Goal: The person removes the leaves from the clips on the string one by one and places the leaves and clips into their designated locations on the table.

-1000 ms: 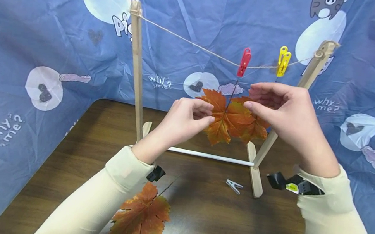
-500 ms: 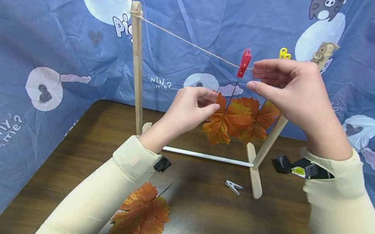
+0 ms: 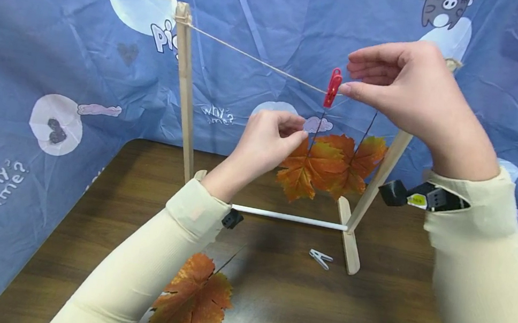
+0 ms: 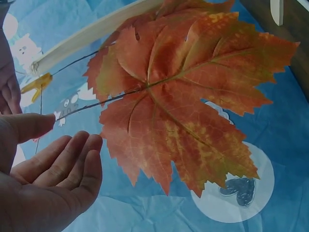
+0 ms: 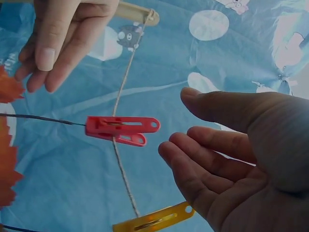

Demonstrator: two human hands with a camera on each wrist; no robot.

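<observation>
A red clothespin (image 3: 333, 87) clips the stem of an orange maple-like leaf (image 3: 303, 173) to a string (image 3: 257, 61). Behind it hangs a second leaf (image 3: 367, 161), its stem under a yellow clothespin (image 5: 152, 221), which my right hand hides in the head view. My right hand (image 3: 409, 85) is raised beside the red clothespin, thumb and fingers apart; in the right wrist view a gap separates them from it. My left hand (image 3: 268, 141) hovers left of the front leaf, fingers loosely bent and holding nothing, the thumb near the stem in the left wrist view.
The string spans two wooden posts (image 3: 185, 93) joined low by a white rod (image 3: 288, 217). On the brown table (image 3: 298, 312) lie a pale clothespin (image 3: 320, 258) by the right foot and another orange leaf (image 3: 193, 304) near my left forearm. A blue printed cloth (image 3: 83, 53) hangs behind.
My right hand has risen from in front of the leaves to the clothespins' height. My left hand has moved slightly up and right. Both hanging leaves stay on the string.
</observation>
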